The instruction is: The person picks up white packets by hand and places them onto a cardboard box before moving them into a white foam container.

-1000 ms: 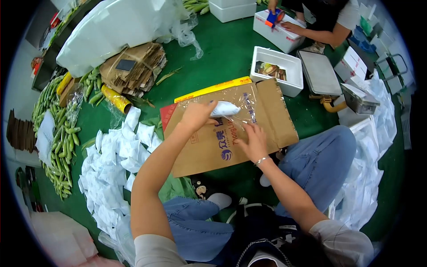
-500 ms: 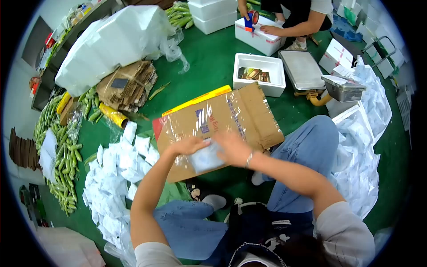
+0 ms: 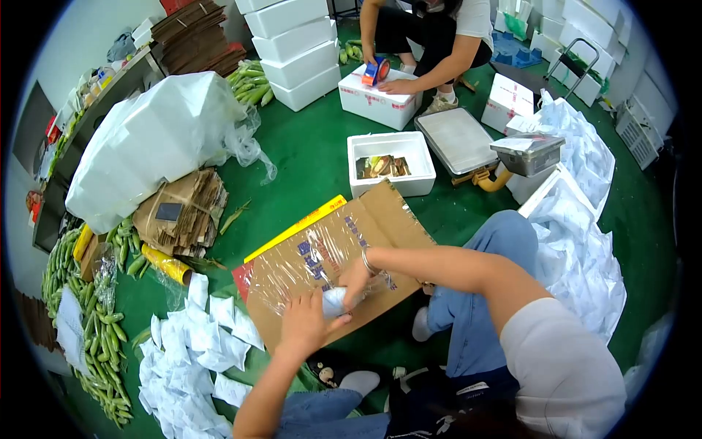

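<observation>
A cardboard sheet (image 3: pixel 380 212) printed in blue and red lies at a slant before my knees, with clear plastic film (image 3: pixel 296 256) spread over it. Near its lower edge is a white ice pack (image 3: pixel 335 301), now a narrow roll, partly hidden by my hands. My right hand (image 3: pixel 356 282) curls its fingers round the right end of this pack. At the other end, my left hand (image 3: pixel 303 325) has its fingers stretched over the film and its thumb out along the pack's lower side.
Loose white packs (image 3: pixel 197 344) are heaped at my left, others in bags (image 3: pixel 570 263) at my right. Ahead stand an open foam box (image 3: pixel 391 164) and a scale (image 3: pixel 455 139). Another person tapes a foam box (image 3: pixel 380 102). Green corn cobs (image 3: pixel 95 344) lie far left.
The ice pack has gone from lying flat to a narrow roll. My right hand now grips its right end, while my left hand has come nearer to me. The camera view has shifted.
</observation>
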Demonstrator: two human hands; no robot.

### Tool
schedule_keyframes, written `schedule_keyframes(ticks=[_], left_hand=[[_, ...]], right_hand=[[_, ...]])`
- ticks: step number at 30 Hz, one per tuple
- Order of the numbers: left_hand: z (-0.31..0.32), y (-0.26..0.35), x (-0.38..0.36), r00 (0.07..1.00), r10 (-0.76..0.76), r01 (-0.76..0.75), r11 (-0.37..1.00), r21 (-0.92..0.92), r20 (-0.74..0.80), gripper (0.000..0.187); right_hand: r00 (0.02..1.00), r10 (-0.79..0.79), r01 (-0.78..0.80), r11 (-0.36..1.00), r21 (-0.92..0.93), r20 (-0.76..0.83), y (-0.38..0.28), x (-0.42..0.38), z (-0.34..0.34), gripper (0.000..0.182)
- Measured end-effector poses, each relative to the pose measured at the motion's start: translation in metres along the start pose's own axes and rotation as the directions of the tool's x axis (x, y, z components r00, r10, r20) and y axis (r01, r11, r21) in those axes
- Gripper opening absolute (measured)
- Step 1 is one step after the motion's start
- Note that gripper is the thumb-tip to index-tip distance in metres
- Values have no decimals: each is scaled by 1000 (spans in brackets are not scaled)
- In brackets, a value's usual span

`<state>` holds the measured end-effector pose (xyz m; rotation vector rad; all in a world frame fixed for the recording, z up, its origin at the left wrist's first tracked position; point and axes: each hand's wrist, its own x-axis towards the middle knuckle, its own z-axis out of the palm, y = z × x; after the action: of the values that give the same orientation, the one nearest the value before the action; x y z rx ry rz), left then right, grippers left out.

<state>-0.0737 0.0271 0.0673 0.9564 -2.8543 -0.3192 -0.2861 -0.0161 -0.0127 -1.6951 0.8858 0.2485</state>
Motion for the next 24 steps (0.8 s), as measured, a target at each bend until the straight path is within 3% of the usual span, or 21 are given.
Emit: schedule_keyframes(ticks=[1,2,3,4,5,6,8,10,12,13,14,15,16,17,18,19,20,21,22,23,24], left_hand=[[10,1,2,997,-12,16,998,55,-71,70],[20,-3,5,990,-21,37,994,107,-143,70],[32,-11,13,964,-15,51,990,129,-266,67],[42,-20,21,962,-11,48,990,130,-273,67],[48,-30,30,977,-86,104,991,80,-197,63],[53,-39,38,981,-157,162,986,34,-112,59],[57,-47,45,973,-143,146,989,0,-180,53],[42,-48,54,981,-189,193,974,-118,44,56],[43,-45,56,975,-199,210,970,-123,100,53],[66,-54,53,944,-228,301,892,-336,238,55],[89,-62,46,899,-221,402,759,-513,377,58],[117,-51,35,945,-205,325,486,-811,255,57],[156,-55,14,656,-289,705,-97,-703,697,60],[112,-15,7,549,-135,760,-331,-560,825,60],[105,-11,-15,465,258,837,-440,-325,847,57],[82,23,-19,317,226,886,-416,-203,921,57],[92,33,-39,325,254,920,-308,-243,911,48],[82,49,-46,348,291,937,-89,-337,891,33],[81,67,-64,282,428,959,-140,-245,859,23],[88,80,-81,323,437,905,116,-409,839,28],[34,109,-82,181,422,952,153,-267,888,33]], right_hand=[[995,-24,2,979,205,101,1,5,-15,61],[995,-20,1,980,197,96,0,13,-24,61],[996,-78,45,846,532,40,-8,18,-32,59],[993,-113,96,598,796,-35,-14,22,-38,57],[961,-275,210,644,735,-34,-14,35,-35,59],[961,-274,215,643,735,-41,-8,41,-38,59],[942,-309,319,719,617,-128,-9,40,-37,60],[962,-253,263,757,598,-102,5,53,-34,60],[978,-175,207,837,506,-111,15,62,-27,60],[976,-201,218,876,431,-87,25,71,-22,59],[977,-212,192,916,351,18,20,62,-23,59],[972,-225,233,898,372,-65,21,61,-11,59],[960,-236,276,879,389,-148,23,59,2,60],[956,-202,278,857,434,-215,9,40,10,61],[934,-236,328,860,390,-267,13,46,17,60],[917,-244,360,846,393,-315,22,57,23,59],[897,-252,393,831,395,-362,26,63,29,58],[893,-264,405,824,396,-364,18,60,36,58],[859,-264,440,820,367,-439,10,53,43,54],[816,-263,470,820,326,-516,3,45,42,51],[808,-274,477,824,307,-521,5,46,35,51]])
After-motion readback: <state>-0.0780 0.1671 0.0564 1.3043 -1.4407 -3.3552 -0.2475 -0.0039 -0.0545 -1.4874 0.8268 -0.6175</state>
